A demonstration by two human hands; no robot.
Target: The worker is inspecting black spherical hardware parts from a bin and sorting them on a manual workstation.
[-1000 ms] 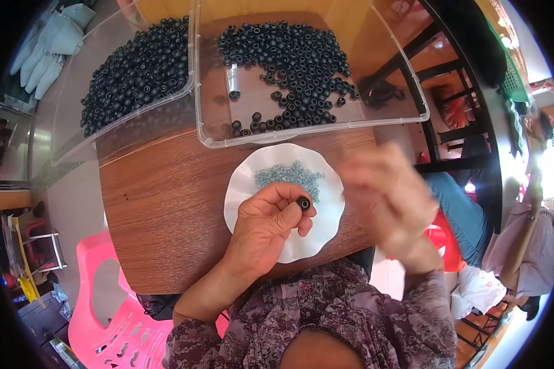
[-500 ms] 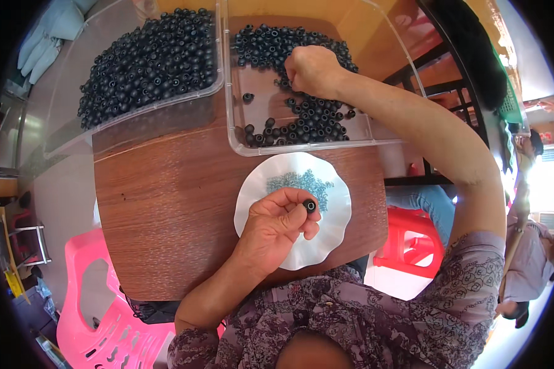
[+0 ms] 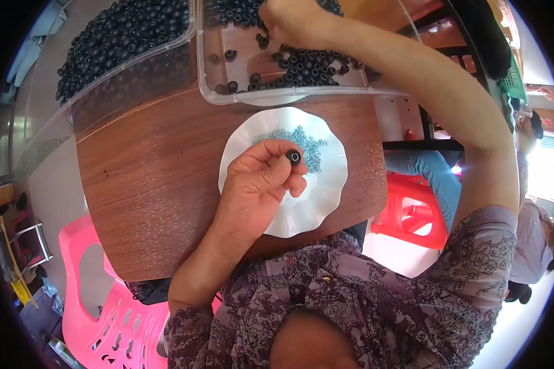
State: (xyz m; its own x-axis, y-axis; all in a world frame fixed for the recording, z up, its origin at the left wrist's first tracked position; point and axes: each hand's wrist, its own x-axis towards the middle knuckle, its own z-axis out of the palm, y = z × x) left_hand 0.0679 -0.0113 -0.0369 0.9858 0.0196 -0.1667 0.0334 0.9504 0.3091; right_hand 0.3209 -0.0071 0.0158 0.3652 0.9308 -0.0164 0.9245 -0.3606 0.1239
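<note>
My left hand point(image 3: 255, 184) is raised above a white scalloped plate point(image 3: 326, 203), with thumb and fingers pinched around a small black round bead-like piece point(image 3: 294, 157). A pale ring shows inside the opening of that piece. On the plate beneath lie many tiny clear, blue-green pieces point(image 3: 298, 136). My right hand point(image 3: 297, 23) reaches into the clear plastic bin point(image 3: 252, 98) at the far side, its fingers curled closed over the black pieces there. Whatever the right fingertips hold is hidden. Black round pieces point(image 3: 308, 67) lie scattered across that bin's floor.
A second clear bin at the far left holds a heap of black pieces point(image 3: 132, 34). Both bins and the plate are on a brown wooden table point(image 3: 148, 166). Around it stand a pink plastic chair point(image 3: 80, 277) and a red stool point(image 3: 406, 209). Another person point(image 3: 529, 215) appears at the right edge.
The whole view has shifted, so bins, plate and table appear higher in the picture. My left hand keeps its pinch on the black piece; my right hand stays in the right bin.
</note>
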